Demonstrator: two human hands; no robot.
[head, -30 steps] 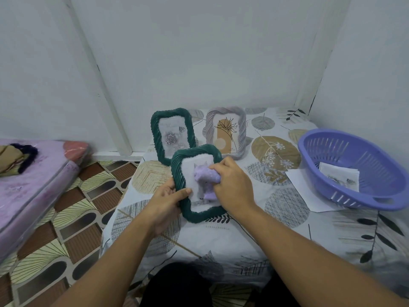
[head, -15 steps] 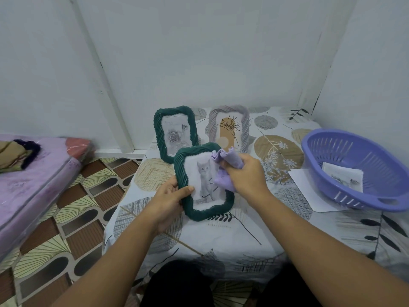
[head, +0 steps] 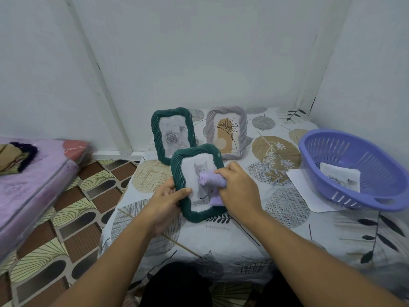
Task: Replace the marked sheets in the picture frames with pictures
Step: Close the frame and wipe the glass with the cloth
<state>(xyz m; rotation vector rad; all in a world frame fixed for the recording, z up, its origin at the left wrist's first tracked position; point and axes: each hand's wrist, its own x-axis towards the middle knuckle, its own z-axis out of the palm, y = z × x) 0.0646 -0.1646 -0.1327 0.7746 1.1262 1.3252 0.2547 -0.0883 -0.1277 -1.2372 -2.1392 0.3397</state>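
- The step in hand looks like finishing: the green frame [head: 197,183], already fitted with a kitten picture, is held tilted just in front of the rose frame [head: 173,132].
- The left hand [head: 164,201] grips its left edge; the right hand [head: 238,189] clutches a purple cloth [head: 211,181] against the glass.
- Next, likely standing it beside the rose frame, gently.
- The cloth hides the kitten's middle; the sheets in the basket [head: 354,169], right of the frame, are too small to read.

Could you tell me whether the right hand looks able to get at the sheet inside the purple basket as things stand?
Probably yes, once freed: the right hand grips a purple cloth, but the purple basket is open-topped on its side, with nothing over the sheet.
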